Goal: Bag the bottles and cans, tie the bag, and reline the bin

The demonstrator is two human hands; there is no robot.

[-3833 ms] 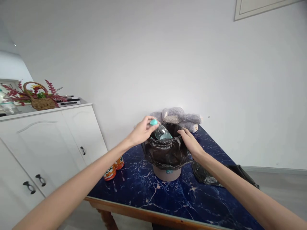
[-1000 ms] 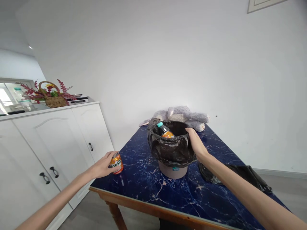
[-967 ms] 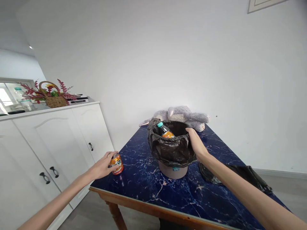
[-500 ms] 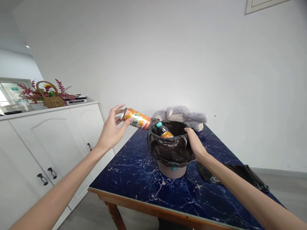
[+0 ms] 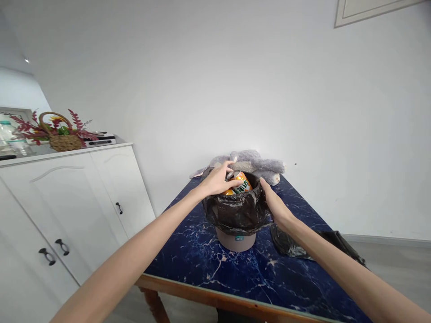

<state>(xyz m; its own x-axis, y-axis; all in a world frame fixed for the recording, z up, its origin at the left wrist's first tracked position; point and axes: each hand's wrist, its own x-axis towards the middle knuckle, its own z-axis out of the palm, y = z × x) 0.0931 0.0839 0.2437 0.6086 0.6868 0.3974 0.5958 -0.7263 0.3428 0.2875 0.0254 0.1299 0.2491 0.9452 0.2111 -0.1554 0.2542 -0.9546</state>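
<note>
Orange can (image 5: 245, 180): dark Chinese characters, partly legible; at mouth of bin (image 5: 232, 245) lined with black bag (image 5: 235, 213). Teal label (image 5: 239, 238), writing too small. Left hand (image 5: 216, 180) curled against can, grip unclear. Right hand (image 5: 274, 202) gripping bag-covered rim.

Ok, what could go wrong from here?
The orange can is tilted at the mouth of the bin, by the left hand, so it might drop abruptly. The black liner hangs loosely folded over the bin and could slide inward if the right hand lets go.
</note>
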